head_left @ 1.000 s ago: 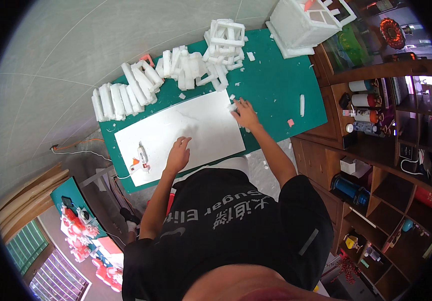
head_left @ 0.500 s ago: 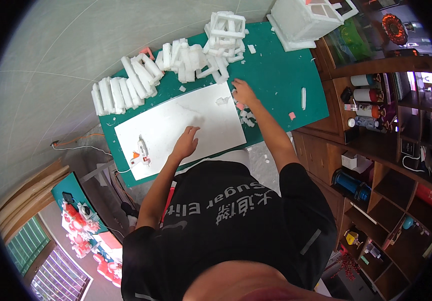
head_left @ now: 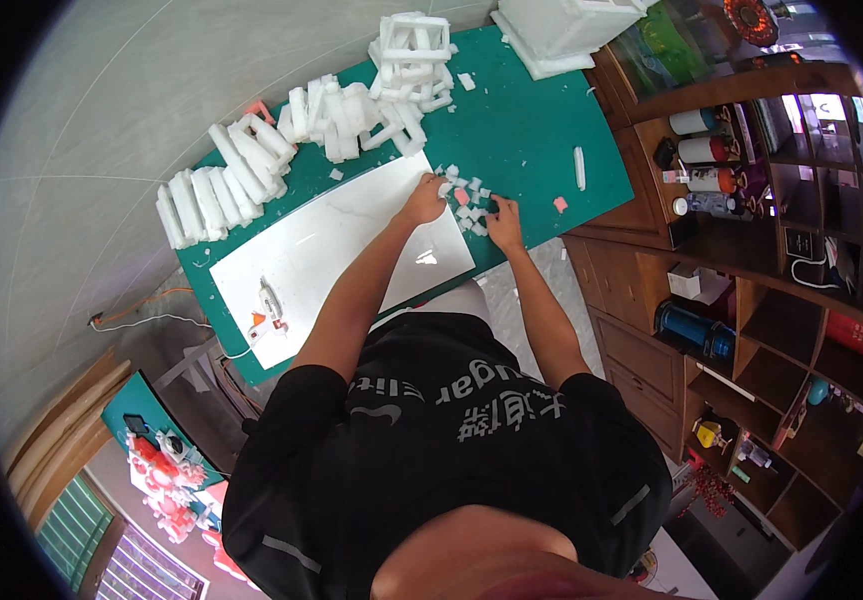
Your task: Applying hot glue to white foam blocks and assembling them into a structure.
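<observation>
A green cutting mat (head_left: 531, 130) covers the desk, which stands against a pale grey wall (head_left: 101, 120). A white board (head_left: 341, 250) lies along the mat's near edge, and a glue gun (head_left: 266, 315) with an orange tip rests on the board's left end, its cord trailing off the desk's left corner. Long white foam strips (head_left: 241, 165) lie in rows along the mat's far left edge, and a stacked foam lattice (head_left: 413, 50) rises at the far edge. A white foam house (head_left: 571, 25) sits at the far right corner. One foam stick (head_left: 579, 168) lies alone near the mat's right edge. To the right of the desk stands a brown wooden shelf (head_left: 771, 300) with jars, a blue bottle (head_left: 691, 330) and small items.

The foam bits (head_left: 469, 198) are small white cubes and chips, loosely scattered in a cluster just past the board's right end, near the mat's near right edge; a pink scrap lies among them.

The left hand (head_left: 423, 203) rests at the cluster's left side, fingers curled narrow onto the bits. The right hand (head_left: 503, 215) touches the cluster's right side, fingers bent close together; whether either hand pinches a piece I cannot tell.
</observation>
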### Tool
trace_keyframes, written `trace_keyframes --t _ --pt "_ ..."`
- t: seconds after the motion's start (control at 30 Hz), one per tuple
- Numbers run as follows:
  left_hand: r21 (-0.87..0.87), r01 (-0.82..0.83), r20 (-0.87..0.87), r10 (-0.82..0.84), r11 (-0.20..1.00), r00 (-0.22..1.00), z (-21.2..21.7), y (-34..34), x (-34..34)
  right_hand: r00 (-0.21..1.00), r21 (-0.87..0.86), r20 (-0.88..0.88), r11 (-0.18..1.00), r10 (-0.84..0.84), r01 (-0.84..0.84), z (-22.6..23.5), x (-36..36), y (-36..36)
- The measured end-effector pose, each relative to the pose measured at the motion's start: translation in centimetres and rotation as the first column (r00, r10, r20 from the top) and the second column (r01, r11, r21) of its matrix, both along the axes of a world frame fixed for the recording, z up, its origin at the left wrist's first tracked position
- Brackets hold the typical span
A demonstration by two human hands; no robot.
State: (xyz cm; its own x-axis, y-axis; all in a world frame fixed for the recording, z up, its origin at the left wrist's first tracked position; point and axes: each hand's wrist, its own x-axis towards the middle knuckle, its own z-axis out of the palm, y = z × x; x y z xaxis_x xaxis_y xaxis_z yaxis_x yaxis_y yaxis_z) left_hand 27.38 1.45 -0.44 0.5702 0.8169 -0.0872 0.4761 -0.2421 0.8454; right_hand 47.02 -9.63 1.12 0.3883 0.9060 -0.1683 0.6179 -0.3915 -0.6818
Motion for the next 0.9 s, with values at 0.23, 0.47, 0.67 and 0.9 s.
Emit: trace_keyframes --t 0.23,0.47,0.67,0.9 --pt "0.057 -0.071 0.14 0.063 0.996 0.988 2.9 -1.1 -4.6 0.994 0.105 0.082 0.992 0.067 -0.075 -1.6 -0.6 0.3" --pt "-0.114 -0.18 0.038 0.185 0.977 0.982 3.7 -8.4 -14.4 0.964 -0.142 0.144 0.969 0.224 -0.204 -0.4 0.3 2.5" --pt "-0.205 -0.346 -0.036 0.347 0.916 0.937 6.7 -13.9 -19.6 0.9 0.328 0.415 0.9 0.134 -0.286 11.0 -3.2 13.2" --pt "-0.105 -0.369 0.028 0.373 0.924 0.927 7.4 -13.4 -20.3 0.831 0.371 0.518 0.823 0.201 -0.43 19.0 -6.9 25.7"
